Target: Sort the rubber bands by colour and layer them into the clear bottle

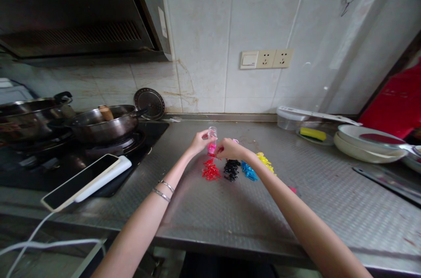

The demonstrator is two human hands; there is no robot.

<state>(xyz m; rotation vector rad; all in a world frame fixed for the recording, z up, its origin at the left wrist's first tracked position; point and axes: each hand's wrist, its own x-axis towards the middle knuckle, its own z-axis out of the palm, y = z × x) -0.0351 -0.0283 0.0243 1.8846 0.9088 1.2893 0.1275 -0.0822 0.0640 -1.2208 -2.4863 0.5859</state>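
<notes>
My left hand (199, 143) is wrapped round a small clear jar (212, 131), upright over the counter, with bright pink pieces (211, 148) in its lower part. Just right of the jar, my right hand (228, 149) is closed in a pinch, a small red piece (212, 155) showing at its fingertips. Below the hands lie a red pile (211, 171) and a black pile (232, 170) of small slim pieces. A blue pile (249, 172) and a yellow pile (265, 163) lie further right, partly behind my right forearm. The pieces are too small to name.
The metal counter (197, 216) holds stacked white bowls (368, 155), a yellow sponge (312, 133) and a clear plastic tub (291, 118) on the right. Left are a stove with a pan (101, 126), a pot (26, 120) and a phone (82, 181) on a white cabled device.
</notes>
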